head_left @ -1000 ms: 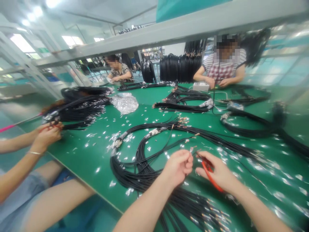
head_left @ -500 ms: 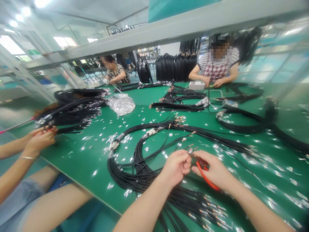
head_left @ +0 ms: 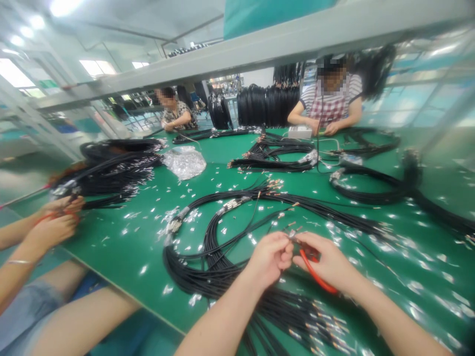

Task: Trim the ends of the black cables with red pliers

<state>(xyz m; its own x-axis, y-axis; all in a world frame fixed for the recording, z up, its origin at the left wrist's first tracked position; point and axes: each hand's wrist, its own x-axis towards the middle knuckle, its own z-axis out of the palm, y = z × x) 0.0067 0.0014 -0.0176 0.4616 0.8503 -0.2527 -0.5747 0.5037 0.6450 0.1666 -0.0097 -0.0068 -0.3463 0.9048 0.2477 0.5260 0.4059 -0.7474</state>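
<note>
Head view, left hand (head_left: 270,254) pinching black wire (head_left: 290,232) tip, right hand (head_left: 328,262) closed around red-handled tool (head_left: 315,277), fingertips touching.

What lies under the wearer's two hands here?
A coil of black cables on the green table, running beneath the left hand and right hand. The right hand holds a red-handled tool. The tool's tip and whatever the fingers pinch are covered.

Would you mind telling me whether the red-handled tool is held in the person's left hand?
No, the red-handled tool sits in the right hand, while the left hand pinches a cable end.
</note>
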